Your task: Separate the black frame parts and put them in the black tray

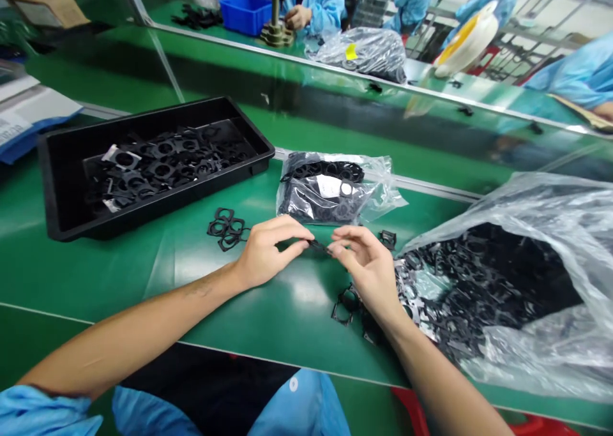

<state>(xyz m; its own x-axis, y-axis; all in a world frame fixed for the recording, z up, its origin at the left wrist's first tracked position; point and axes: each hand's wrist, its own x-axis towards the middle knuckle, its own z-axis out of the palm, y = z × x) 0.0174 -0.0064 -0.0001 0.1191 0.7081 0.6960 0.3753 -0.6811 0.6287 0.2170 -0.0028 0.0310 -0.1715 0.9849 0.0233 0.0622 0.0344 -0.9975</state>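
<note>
Green bench (pixel 297 308) fills the view, near edge running across the bottom.

Biggest container: large clear plastic bag (pixel 541 283) at the right end of the bench, mouth open toward the middle, stuffed with black frame parts that spill out onto the bench by the right wrist.

Next: black tray (pixel 57 168) at the left, lying at an angle near the far edge, holding a loose heap of black square frames with round holes (a few show pale, shiny faces).

Then the small clear bag (pixel 335 190) just right of the tray's right end, close to the far rail, packed with the same black parts; a white patch shows inside.

Loose on the bench: a cluster of frames (pixel 226 228) just in front of the tray's near right corner, one single frame (pixel 387 238) beside the big bag, and a few spilled frames (pixel 347 302) under the right hand.

Left hand (pixel 268 251) and right hand (pixel 366 267) meet over the middle of the bench, between the small bag and the near edge. Both pinch one small black part (pixel 318 246) from opposite ends, thumb and forefinger closed on it, remaining fingers curled loosely. The part is held above the bench, seen edge-on, so its shape cannot be told.

Across the far rail, other people in blue sleeves; blue bin (pixel 246 11) there, contents not visible.
</note>
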